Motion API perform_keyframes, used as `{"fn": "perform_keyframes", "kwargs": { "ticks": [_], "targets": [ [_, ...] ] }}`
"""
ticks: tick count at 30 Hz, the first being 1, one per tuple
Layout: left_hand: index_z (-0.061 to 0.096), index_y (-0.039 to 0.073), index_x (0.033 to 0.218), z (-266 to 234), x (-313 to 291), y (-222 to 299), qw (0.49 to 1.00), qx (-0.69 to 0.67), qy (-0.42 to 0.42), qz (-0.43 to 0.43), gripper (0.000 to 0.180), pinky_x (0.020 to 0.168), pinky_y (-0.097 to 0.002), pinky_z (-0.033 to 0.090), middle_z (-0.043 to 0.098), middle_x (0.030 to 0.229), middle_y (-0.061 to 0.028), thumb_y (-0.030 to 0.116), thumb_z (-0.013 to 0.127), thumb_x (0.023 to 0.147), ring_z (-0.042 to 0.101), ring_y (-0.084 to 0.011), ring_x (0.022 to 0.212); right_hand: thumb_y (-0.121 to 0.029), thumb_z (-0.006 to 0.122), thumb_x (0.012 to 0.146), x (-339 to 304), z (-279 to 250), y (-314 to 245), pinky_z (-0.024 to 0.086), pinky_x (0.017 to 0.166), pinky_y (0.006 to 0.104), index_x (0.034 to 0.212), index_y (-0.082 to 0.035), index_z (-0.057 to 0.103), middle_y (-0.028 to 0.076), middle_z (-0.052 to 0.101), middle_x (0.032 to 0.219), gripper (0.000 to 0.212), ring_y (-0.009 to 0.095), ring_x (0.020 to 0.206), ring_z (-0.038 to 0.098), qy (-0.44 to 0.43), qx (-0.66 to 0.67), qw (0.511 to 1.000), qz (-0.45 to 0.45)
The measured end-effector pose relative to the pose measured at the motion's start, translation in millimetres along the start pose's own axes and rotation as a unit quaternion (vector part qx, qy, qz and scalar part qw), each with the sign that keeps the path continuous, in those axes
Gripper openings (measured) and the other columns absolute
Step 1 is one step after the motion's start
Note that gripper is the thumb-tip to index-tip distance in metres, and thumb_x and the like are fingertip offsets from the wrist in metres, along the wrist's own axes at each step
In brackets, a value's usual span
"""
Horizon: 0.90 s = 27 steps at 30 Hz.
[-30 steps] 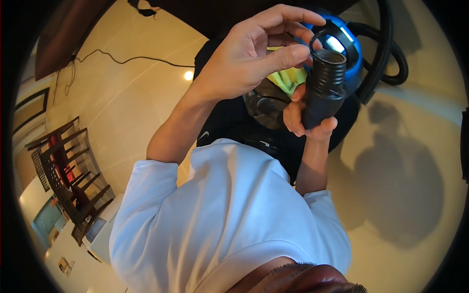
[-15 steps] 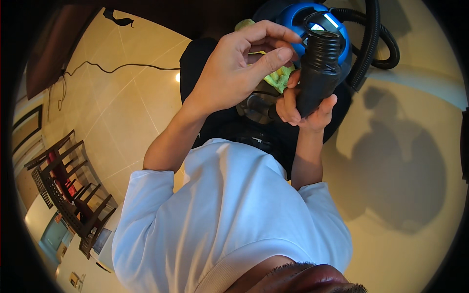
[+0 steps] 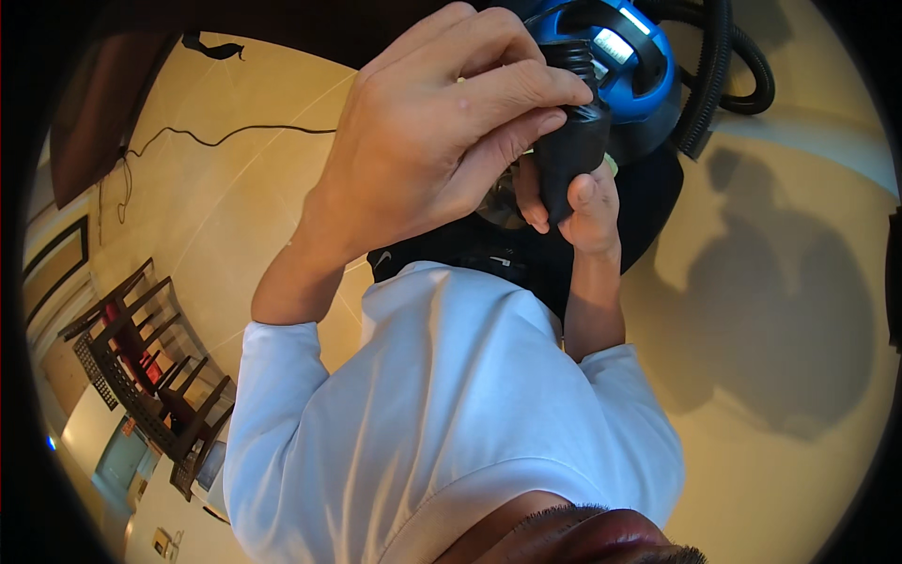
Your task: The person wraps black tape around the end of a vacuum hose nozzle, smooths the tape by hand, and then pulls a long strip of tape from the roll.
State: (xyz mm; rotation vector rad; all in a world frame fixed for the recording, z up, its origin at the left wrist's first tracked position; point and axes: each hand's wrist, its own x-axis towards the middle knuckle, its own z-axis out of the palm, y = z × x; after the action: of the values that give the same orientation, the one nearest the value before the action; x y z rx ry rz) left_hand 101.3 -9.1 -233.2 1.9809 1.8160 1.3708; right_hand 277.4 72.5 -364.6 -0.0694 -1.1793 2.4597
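Note:
My right hand (image 3: 592, 211) grips a black vacuum hose end (image 3: 571, 155) from below and holds it upright, with the thumb across its lower part. The hose end has a ribbed neck at the top and a smooth, wrapped-looking body beneath. My left hand (image 3: 423, 141) is closed, its thumb and forefinger pinched against the shiny black tape wrapping (image 3: 587, 113) just below the ribs. The left hand hides part of the hose end's side. Right behind stands a blue and black vacuum cleaner (image 3: 648, 94).
A black corrugated hose (image 3: 707, 85) curves down beside the vacuum cleaner. Dark furniture (image 3: 301, 28) edges the top. A thin cable (image 3: 216, 139) crosses the tiled floor (image 3: 235, 197). A dark wooden chair (image 3: 164, 367) stands at left, and a pale wall (image 3: 808, 216) at right carries my shadow.
My left hand has risen closer to the camera and closed from a loose, parted pose onto the wrapping. The hose end and right hand have shifted slightly left.

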Motion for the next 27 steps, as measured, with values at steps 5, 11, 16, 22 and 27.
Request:
{"fn": "perform_keyframes", "kwargs": {
  "ticks": [5,11,16,22,27],
  "targets": [
    [0.062,0.0,0.13,-52.4,9.3,-2.1,0.952,0.15,-0.261,0.057,0.045,0.083,-0.0301,0.05,0.06,0.103,-0.0084,0.003,0.074,0.088,0.059,-0.0235,0.093,-0.026,0.072,0.095,3.4,26.2,-1.8,0.04,0.049,0.0197,0.133,0.004,0.053,0.002,0.059,0.079,0.052,0.006,0.057,0.052,0.065,-0.037,0.996,0.041],
    [0.074,0.005,0.097,-49.8,-3.7,9.2,0.969,0.188,-0.161,0.026,0.023,0.065,-0.0344,0.047,0.062,0.089,-0.0063,0.0,0.079,0.075,0.059,-0.0244,0.078,-0.02,0.079,0.091,10.7,47.0,19.5,0.05,0.06,0.0261,0.131,0.002,0.056,0.002,0.067,0.091,0.051,0.012,0.068,0.062,0.097,-0.188,0.976,0.043],
    [0.066,0.004,0.092,-61.9,-12.9,2.5,0.957,0.186,-0.223,-0.024,0.018,0.068,-0.039,0.047,0.059,0.09,-0.0063,0.004,0.077,0.078,0.057,-0.0283,0.08,-0.033,0.082,0.09,15.7,56.6,29.6,0.056,0.064,0.0355,0.119,-0.002,0.056,0.016,0.072,0.081,0.049,0.031,0.069,0.073,0.082,-0.369,0.926,0.015],
    [0.063,0.002,0.107,-77.9,-11.1,-12.2,0.926,0.159,-0.338,-0.061,0.025,0.072,-0.0371,0.045,0.056,0.092,-0.0095,0.006,0.073,0.084,0.053,-0.0291,0.081,-0.041,0.078,0.092,14.7,57.8,38.4,0.055,0.061,0.0417,0.121,-0.003,0.056,0.017,0.072,0.077,0.052,0.038,0.067,0.072,0.055,-0.423,0.901,0.079],
    [0.066,0.0,0.117,-89.8,-15.5,-40.8,0.908,0.062,-0.415,0.0,0.032,0.072,-0.0326,0.051,0.06,0.094,-0.0115,0.002,0.074,0.086,0.061,-0.0253,0.083,-0.042,0.077,0.092,12.9,61.6,39.1,0.054,0.059,0.0416,0.121,-0.003,0.056,0.016,0.07,0.072,0.053,0.037,0.063,0.07,0.043,-0.428,0.899,0.077]
  ]
}}
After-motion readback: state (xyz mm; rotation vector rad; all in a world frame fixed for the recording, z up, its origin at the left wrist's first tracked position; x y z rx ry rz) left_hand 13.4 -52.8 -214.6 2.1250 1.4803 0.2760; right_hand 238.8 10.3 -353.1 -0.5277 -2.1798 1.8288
